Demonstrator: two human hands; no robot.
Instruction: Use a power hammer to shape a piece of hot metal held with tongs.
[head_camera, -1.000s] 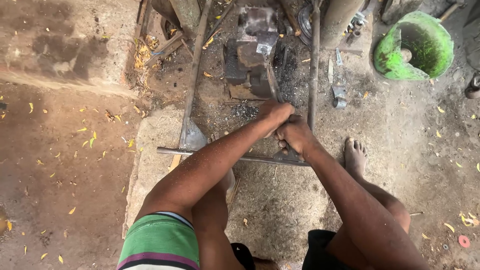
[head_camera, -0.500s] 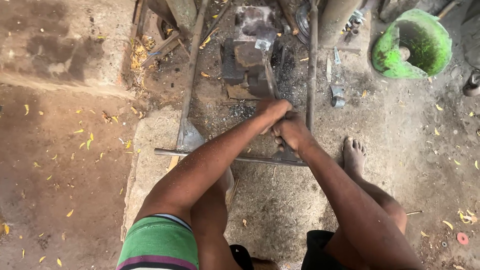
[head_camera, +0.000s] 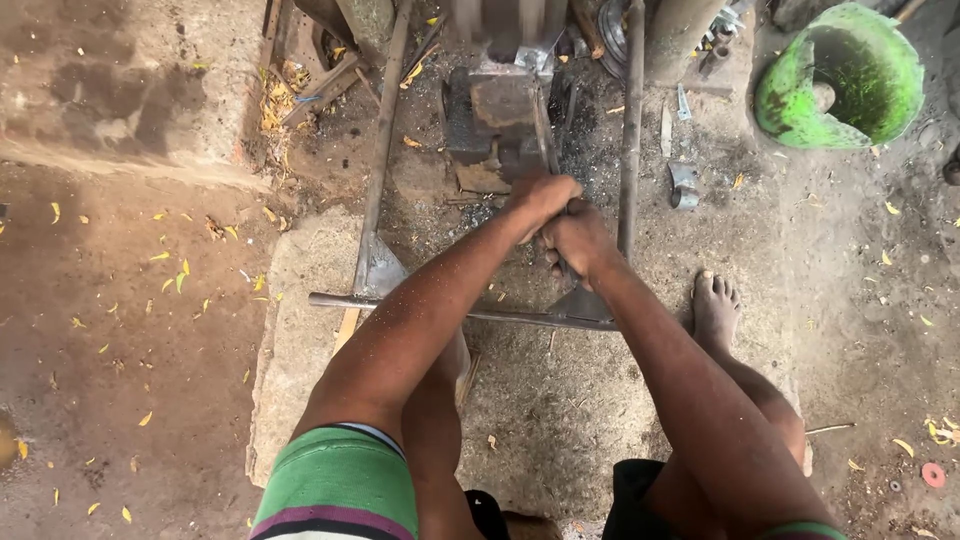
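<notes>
**Two hands on one handle at the anvil**

We clench our left hand and right hand together on a thin tool handle that runs to the dark anvil block beyond; a firm, stacked grip should keep it steady. Far right sits a green tub. We see no packages, labels or signs.

Iron rods flanking the anvil block

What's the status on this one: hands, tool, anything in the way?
Left hand and right hand both clamped on one tool handle. Handle runs up to the anvil block. Long metal rod lies crosswise below the hands.
</notes>
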